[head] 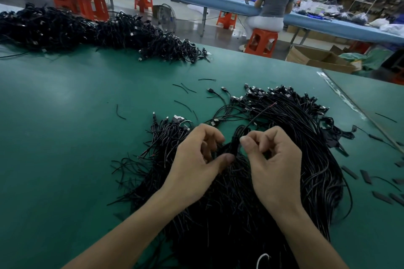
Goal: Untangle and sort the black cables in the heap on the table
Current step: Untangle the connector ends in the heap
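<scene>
Our left hand and right hand both pinch a small cable bundle between curled fingers and thumbs. The bundle rises from the black cable heap on the green table.

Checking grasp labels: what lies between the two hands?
Head view: a bunch of black cables above the heap stands between left hand and right hand; both grip it.

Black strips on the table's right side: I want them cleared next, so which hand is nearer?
Right. The right hand lies just left of the strips; the left hand is farther left, beyond it.
</scene>
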The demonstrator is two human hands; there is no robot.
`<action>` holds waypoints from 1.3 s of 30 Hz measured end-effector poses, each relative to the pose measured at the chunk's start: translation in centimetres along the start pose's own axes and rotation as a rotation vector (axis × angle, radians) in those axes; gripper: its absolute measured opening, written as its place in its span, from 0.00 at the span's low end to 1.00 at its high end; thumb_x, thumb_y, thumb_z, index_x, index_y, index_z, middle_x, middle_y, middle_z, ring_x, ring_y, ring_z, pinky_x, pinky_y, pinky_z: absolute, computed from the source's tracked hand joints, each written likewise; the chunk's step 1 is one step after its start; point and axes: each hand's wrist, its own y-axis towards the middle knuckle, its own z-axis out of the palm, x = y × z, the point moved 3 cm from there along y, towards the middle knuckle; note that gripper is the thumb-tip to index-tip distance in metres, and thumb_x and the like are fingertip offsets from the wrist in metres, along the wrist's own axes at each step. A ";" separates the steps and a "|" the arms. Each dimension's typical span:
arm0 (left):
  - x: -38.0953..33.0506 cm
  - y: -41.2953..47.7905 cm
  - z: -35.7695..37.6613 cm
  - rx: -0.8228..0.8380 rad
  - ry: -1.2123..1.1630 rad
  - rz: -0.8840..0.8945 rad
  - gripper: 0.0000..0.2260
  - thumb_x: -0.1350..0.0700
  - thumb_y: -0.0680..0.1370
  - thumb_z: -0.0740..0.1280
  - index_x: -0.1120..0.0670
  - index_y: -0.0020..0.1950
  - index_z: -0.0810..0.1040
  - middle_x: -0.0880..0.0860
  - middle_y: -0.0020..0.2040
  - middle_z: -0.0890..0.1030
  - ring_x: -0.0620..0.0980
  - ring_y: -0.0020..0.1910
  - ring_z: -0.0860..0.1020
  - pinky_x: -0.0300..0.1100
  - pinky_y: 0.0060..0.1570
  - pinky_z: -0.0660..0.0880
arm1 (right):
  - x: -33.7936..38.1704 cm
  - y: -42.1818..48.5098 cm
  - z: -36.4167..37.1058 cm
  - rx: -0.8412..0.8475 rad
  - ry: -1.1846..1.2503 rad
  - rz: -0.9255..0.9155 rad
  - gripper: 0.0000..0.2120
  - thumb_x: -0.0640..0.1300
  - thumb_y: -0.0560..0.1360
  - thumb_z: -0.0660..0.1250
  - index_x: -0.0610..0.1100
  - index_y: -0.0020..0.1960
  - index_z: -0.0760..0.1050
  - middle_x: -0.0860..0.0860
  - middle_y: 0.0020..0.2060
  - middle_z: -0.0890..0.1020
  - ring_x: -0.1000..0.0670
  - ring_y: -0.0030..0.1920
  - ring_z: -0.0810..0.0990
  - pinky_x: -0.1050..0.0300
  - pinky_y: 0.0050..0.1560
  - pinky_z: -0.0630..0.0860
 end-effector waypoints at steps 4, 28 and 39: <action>0.6 0.2 0.5 0.058 -0.088 -0.120 0.11 0.45 0.73 0.75 0.45 0.42 0.73 0.50 0.32 0.80 0.45 0.26 0.73 0.38 0.28 0.70 | 0.8 -0.6 0.6 -0.003 0.068 -0.063 0.17 0.38 0.76 0.70 0.50 0.35 0.65 0.53 0.40 0.81 0.52 0.44 0.83 0.65 0.45 0.78; 0.5 0.2 -0.3 -0.037 0.015 -0.092 0.12 0.53 0.69 0.79 0.44 0.45 0.77 0.45 0.39 0.70 0.41 0.33 0.66 0.33 0.33 0.67 | -0.1 -0.4 0.7 0.024 0.117 0.039 0.22 0.33 0.74 0.71 0.50 0.33 0.64 0.51 0.39 0.82 0.54 0.43 0.82 0.63 0.46 0.78; 0.4 0.3 0.0 0.016 -0.540 -0.380 0.16 0.60 0.83 0.60 0.53 0.42 0.85 0.53 0.39 0.84 0.46 0.38 0.82 0.41 0.39 0.80 | 1.1 -1.2 1.5 0.182 0.224 -0.040 0.18 0.38 0.74 0.71 0.51 0.35 0.65 0.51 0.37 0.81 0.50 0.42 0.82 0.58 0.45 0.80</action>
